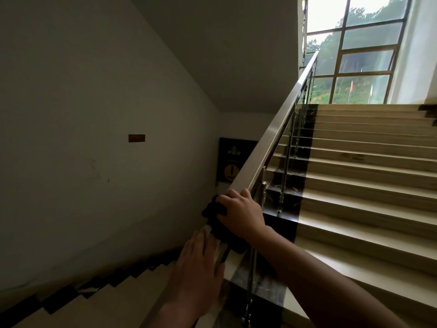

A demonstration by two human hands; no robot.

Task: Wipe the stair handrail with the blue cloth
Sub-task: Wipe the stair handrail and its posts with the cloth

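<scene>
Head view: right hand (242,213) grips a dark blue cloth (214,209), its fingers curled over it on the sloping brushed-metal stair handrail (272,140). Left hand (198,263) rests flat on the rail just below, fingers straight. Black wall poster (233,159) with a yellow disc: its writing is illegible.

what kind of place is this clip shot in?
An indoor stairwell, probably in a public or office-type building. A metal handrail runs up beside a flight of pale steps to a large gridded window, and a second flight drops away on the left.
</scene>
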